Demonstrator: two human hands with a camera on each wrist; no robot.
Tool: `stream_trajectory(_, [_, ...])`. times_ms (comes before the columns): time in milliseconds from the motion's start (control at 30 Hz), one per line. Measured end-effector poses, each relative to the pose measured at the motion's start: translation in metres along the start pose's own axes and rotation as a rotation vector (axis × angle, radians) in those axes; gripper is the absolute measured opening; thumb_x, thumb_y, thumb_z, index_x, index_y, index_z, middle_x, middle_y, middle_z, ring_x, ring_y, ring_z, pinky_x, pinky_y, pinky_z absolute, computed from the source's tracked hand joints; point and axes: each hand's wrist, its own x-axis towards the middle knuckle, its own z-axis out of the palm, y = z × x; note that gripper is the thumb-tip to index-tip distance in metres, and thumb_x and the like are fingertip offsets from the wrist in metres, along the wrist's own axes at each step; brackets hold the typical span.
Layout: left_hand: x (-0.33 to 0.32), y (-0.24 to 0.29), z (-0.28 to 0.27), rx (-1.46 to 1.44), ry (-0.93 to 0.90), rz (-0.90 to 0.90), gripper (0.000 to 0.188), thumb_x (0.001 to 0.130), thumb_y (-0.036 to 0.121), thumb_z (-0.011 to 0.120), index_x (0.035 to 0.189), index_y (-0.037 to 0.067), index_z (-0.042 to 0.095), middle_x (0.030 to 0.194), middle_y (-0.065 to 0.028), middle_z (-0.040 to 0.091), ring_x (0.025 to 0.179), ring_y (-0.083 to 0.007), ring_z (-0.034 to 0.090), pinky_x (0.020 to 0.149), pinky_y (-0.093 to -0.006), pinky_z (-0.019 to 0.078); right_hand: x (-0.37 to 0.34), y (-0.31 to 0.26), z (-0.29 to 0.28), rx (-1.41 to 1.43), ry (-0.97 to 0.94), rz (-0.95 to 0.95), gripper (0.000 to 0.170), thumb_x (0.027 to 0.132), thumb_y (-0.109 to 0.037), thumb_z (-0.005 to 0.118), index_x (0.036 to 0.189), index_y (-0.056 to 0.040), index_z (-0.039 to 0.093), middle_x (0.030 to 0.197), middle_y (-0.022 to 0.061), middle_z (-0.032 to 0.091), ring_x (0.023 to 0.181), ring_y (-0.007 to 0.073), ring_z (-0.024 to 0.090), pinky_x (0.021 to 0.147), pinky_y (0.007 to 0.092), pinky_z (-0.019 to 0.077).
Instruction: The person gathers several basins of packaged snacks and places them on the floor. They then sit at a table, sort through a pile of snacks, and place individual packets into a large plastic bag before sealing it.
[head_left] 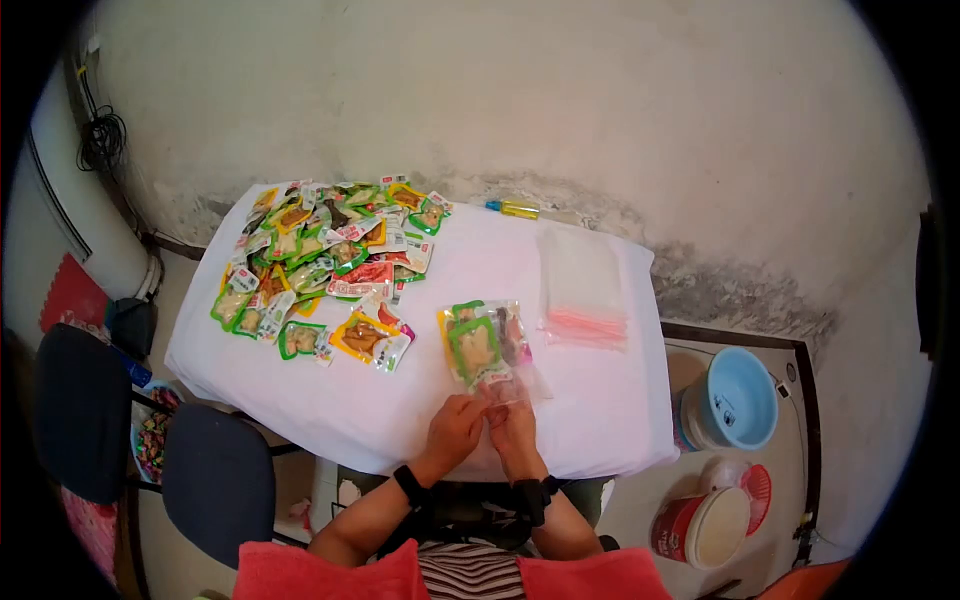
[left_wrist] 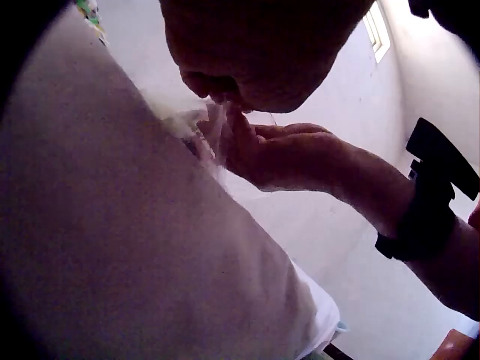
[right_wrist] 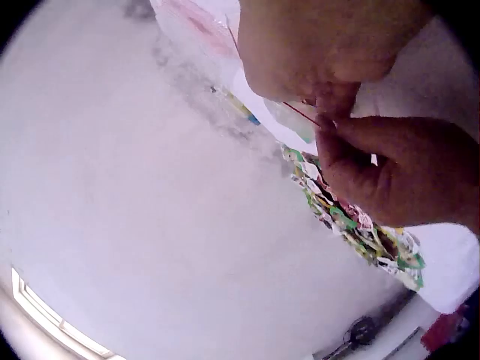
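A clear zip bag [head_left: 520, 375] with several snack packets [head_left: 475, 345] inside lies at the table's front edge, its mouth towards the person. My left hand [head_left: 455, 432] pinches the bag's mouth on the left. Close beside it, my right hand [head_left: 513, 428] grips the same edge. In the right wrist view the bag's red zip strip [right_wrist: 301, 114] runs between the left fingers [right_wrist: 341, 142] and the right hand [right_wrist: 322, 52]. The left wrist view shows the thin plastic [left_wrist: 217, 131] at the fingertips of both hands.
A heap of snack packets [head_left: 320, 245] covers the table's left side. A stack of clear bags with pink edges [head_left: 583, 290] lies at right, near a yellow and blue item [head_left: 515, 209]. Chairs [head_left: 218, 480] stand left; a blue basin [head_left: 740, 398] and a bucket [head_left: 703, 528] are at right.
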Motion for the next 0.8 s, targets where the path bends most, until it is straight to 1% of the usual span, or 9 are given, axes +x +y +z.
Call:
stream_trajectory(133, [0.001,0.000,0.001,0.015,0.045,0.028,0.027,0.073,-0.001,0.059,0.098,0.007,0.064,0.087,-0.0104,0.057,0.080,-0.0292,0.057,0.066,-0.0363,0.0481,0.015,0.009,0.005,0.034,-0.158,0.033,0.047,0.094,-0.014,0.045,0.137,-0.0076,0.029,0.121,0.0133,0.044,0.122,0.0311,0.043,0.095,0.0385,0.0423])
stream_trajectory(333, [0.009,0.001,-0.008,0.038,0.076,0.058,0.024,0.074,-0.001,0.061,0.096,0.006,0.063,0.086,-0.0113,0.058,0.077,-0.0302,0.057,0.065,-0.0363,0.0485,0.030,0.017,0.016,0.219,-0.111,0.049,0.041,0.096,-0.022,0.044,0.133,-0.0065,0.034,0.126,0.0131,0.046,0.120,0.0292,0.044,0.102,0.0411,0.0339])
stream_trajectory(467, [0.006,-0.005,-0.012,0.081,0.066,0.065,0.026,0.072,0.000,0.061,0.096,0.008,0.064,0.084,-0.0089,0.057,0.077,-0.0275,0.057,0.065,-0.0359,0.0477,0.021,0.007,-0.003,0.236,-0.183,0.140,0.034,0.095,-0.020,0.046,0.126,-0.0050,0.042,0.120,0.0112,0.051,0.110,0.0258,0.050,0.098,0.0379,0.0398])
stream_trajectory(533, [-0.003,-0.010,-0.011,0.109,0.040,0.043,0.024,0.072,0.001,0.061,0.095,0.008,0.064,0.085,-0.0090,0.057,0.078,-0.0278,0.057,0.066,-0.0362,0.0477,-0.009,-0.014,-0.006,-0.561,-0.116,0.116,0.023,0.092,-0.011,0.050,0.114,-0.0028,0.050,0.111,0.0091,0.055,0.101,0.0223,0.055,0.088,0.0332,0.0468])
stream_trajectory(567, [-0.007,-0.013,-0.011,0.135,0.015,0.023,0.022,0.073,0.002,0.062,0.094,0.008,0.064,0.086,-0.0090,0.057,0.078,-0.0280,0.057,0.066,-0.0366,0.0476,-0.014,-0.016,-0.029,-0.559,-0.112,0.117,0.023,0.092,-0.011,0.050,0.114,-0.0028,0.050,0.111,0.0091,0.055,0.101,0.0223,0.055,0.088,0.0332,0.0468])
stream_trajectory(633, [-0.013,-0.018,-0.014,0.158,-0.031,0.045,0.022,0.073,0.003,0.063,0.095,0.008,0.064,0.088,-0.0096,0.057,0.080,-0.0284,0.057,0.067,-0.0367,0.0476,-0.022,-0.024,-0.068,-1.142,-0.128,-0.216,0.028,0.083,-0.007,0.062,0.108,-0.0015,0.052,0.104,0.0112,0.056,0.088,0.0256,0.059,0.070,0.0301,0.0504])
stream_trajectory(700, [-0.017,-0.020,-0.017,0.177,-0.081,0.067,0.022,0.074,0.004,0.064,0.096,0.008,0.064,0.091,-0.0102,0.057,0.082,-0.0288,0.056,0.068,-0.0368,0.0475,-0.035,-0.053,-0.064,-1.499,0.103,-0.516,0.032,0.078,-0.005,0.064,0.108,-0.0014,0.053,0.100,0.0140,0.056,0.088,0.0288,0.057,0.072,0.0327,0.0484])
stream_trajectory(733, [-0.015,-0.020,-0.017,0.234,-0.050,0.109,0.024,0.073,0.006,0.064,0.097,0.008,0.063,0.093,-0.0107,0.057,0.084,-0.0289,0.056,0.069,-0.0365,0.0476,-0.032,-0.066,-0.056,-1.518,0.019,-0.950,0.033,0.074,-0.002,0.063,0.106,-0.0026,0.055,0.100,0.0158,0.056,0.090,0.0329,0.054,0.077,0.0375,0.0464])
stream_trajectory(800, [-0.016,-0.019,-0.017,0.289,-0.026,0.159,0.026,0.073,0.007,0.065,0.099,0.008,0.062,0.096,-0.0113,0.056,0.086,-0.0290,0.056,0.070,-0.0361,0.0476,-0.023,-0.079,-0.059,-1.638,-0.104,-0.931,0.032,0.073,-0.002,0.063,0.104,-0.0030,0.056,0.100,0.0157,0.057,0.093,0.0337,0.053,0.079,0.0391,0.0453])
